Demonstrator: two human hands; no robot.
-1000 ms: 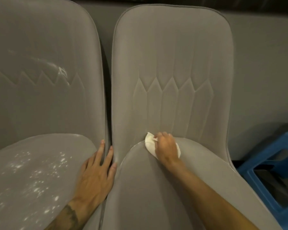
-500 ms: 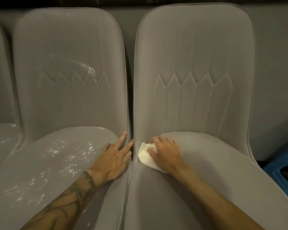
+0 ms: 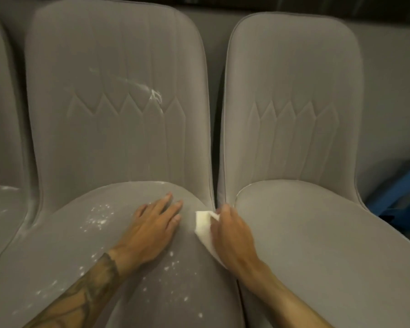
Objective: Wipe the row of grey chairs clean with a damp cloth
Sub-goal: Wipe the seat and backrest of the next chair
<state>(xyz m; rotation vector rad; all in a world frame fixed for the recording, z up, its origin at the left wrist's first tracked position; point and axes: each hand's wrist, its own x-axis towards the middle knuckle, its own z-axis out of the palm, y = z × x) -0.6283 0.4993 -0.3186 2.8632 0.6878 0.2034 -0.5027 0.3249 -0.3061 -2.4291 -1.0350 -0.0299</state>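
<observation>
Two hands rest on grey chairs. On the speckled chair [image 3: 118, 138], the left hand [image 3: 149, 230] lies flat, its fingers [image 3: 162, 204] straight and a little spread, holding nothing. Next, the right hand [image 3: 232, 235] curls round a white cloth [image 3: 202, 221] at the gap beside the clean chair [image 3: 294, 138].

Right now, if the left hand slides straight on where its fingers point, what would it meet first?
Probably the speckled chair's backrest, low near its right edge; the left hand lies flat on the seat, fingers pointing up-right.
</observation>
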